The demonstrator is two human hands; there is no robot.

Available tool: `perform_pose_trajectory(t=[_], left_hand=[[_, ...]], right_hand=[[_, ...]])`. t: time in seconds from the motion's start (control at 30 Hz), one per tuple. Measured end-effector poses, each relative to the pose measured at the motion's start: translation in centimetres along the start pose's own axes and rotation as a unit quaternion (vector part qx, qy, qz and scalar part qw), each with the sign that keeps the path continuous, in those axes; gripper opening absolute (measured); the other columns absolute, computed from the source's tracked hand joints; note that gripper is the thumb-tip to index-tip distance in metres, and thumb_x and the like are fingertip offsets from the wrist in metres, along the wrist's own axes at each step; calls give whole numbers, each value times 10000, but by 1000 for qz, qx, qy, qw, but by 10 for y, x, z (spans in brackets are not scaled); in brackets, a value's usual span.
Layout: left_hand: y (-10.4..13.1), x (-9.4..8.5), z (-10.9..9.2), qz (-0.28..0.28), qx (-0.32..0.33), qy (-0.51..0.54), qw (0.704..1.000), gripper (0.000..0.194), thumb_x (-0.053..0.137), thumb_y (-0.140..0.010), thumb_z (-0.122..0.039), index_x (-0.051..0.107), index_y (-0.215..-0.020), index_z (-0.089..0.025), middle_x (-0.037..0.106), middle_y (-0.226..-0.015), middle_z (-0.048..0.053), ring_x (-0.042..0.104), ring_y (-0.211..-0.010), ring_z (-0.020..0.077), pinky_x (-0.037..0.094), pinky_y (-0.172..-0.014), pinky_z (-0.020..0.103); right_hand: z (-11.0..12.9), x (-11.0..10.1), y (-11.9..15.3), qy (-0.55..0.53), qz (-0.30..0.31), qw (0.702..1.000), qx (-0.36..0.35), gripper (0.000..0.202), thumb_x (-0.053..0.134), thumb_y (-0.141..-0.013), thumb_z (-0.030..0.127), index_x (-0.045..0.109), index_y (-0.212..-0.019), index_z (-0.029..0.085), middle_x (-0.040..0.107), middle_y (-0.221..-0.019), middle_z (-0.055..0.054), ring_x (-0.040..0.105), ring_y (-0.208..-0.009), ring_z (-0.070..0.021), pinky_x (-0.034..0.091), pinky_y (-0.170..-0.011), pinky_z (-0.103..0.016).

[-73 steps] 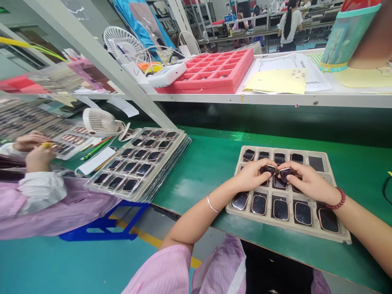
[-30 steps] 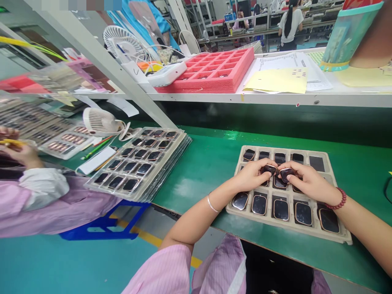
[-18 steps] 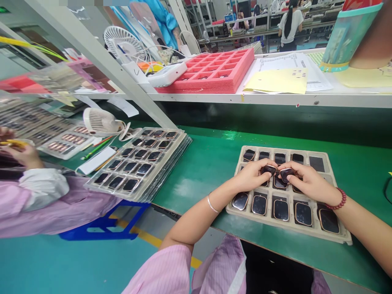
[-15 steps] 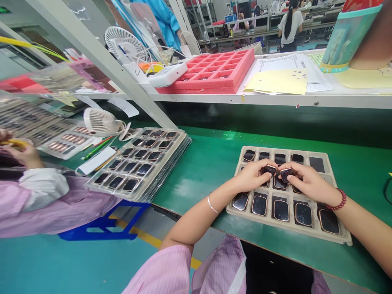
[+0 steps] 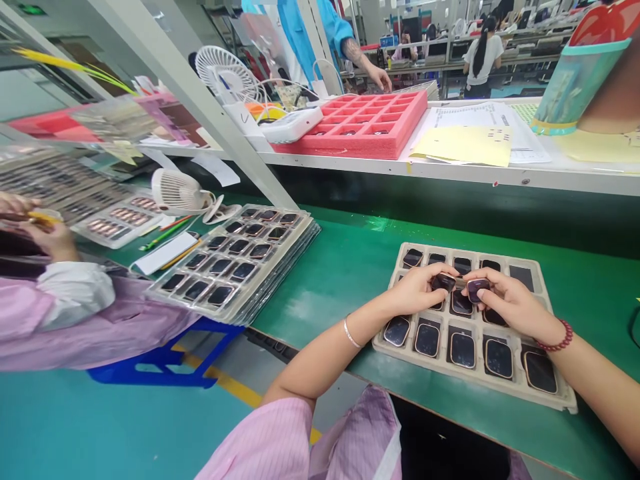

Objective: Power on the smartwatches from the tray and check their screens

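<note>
My left hand pinches a dark, square smartwatch face with rounded corners between thumb and fingers. A second watch face, gold-rimmed, is gripped by my right hand. Both are held close together, tilted, just above a beige compartment tray. Several black watch faces with gold rims, such as this front one, lie in its pockets. One back-right pocket shows a flat dark insert. My hands cover part of the middle row.
To the left stands a stack of clear trays with more watch faces. Beyond it are a small white fan and a co-worker's hands. A shelf edge crosses behind, carrying a red foam tray and papers.
My hands have drawn slightly apart, each keeping its watch face, and the right one's has turned a little. A person's bare forearm now reaches in behind the shelf. The view has shifted slightly.
</note>
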State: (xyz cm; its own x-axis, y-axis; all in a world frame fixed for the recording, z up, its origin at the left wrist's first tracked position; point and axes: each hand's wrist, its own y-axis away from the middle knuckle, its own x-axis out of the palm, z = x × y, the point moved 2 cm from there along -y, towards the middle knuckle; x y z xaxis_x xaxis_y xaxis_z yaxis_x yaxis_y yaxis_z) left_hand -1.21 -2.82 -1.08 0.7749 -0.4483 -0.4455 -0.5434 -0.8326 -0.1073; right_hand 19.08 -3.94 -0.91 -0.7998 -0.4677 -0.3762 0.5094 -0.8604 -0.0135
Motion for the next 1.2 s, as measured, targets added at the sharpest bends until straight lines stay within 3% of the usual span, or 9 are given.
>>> perform_pose_trajectory(t=[0.13, 0.4, 0.73, 1.2], left_hand=[[-1, 0, 1, -7, -10, 44, 999, 400, 535, -746, -127, 559, -1142, -179, 673, -996, 57, 599, -760, 128, 441, -614, 221], [-3, 1, 6, -31, -20, 136, 990, 371, 518, -740, -89, 560, -1105, -141, 656, -892, 63, 613, -763, 128, 455, -642, 226], [-4, 2, 7, -27, -18, 113, 993, 383, 534, -738, -99, 562, -1118, -149, 661, -926, 71, 608, -771, 141, 444, -600, 216], [-3, 2, 8, -22, -14, 108, 994, 399, 536, -740, -108, 565, -1136, -152, 674, -944, 73, 612, -788, 138, 453, -637, 222]], right_hand=[[1, 0, 1, -45, -9, 999, 6, 251, 504, -868, 220, 536, -1116, 211, 654, -973, -71, 596, -680, -163, 539, -621, -309], [0, 0, 1, -27, -6, 1000, 4, 301, 494, -834, 162, 530, -1129, 213, 627, -977, -66, 596, -671, -155, 525, -615, -301], [-4, 1, 1, -11, 3, 1000, -6, 383, 481, -794, 103, 530, -1147, 245, 627, -1038, -61, 613, -724, -176, 513, -644, -318], [-3, 2, 0, 20, 6, 1000, -8, 335, 494, -828, 150, 530, -1146, 248, 643, -1068, -54, 614, -828, -199, 518, -713, -330]])
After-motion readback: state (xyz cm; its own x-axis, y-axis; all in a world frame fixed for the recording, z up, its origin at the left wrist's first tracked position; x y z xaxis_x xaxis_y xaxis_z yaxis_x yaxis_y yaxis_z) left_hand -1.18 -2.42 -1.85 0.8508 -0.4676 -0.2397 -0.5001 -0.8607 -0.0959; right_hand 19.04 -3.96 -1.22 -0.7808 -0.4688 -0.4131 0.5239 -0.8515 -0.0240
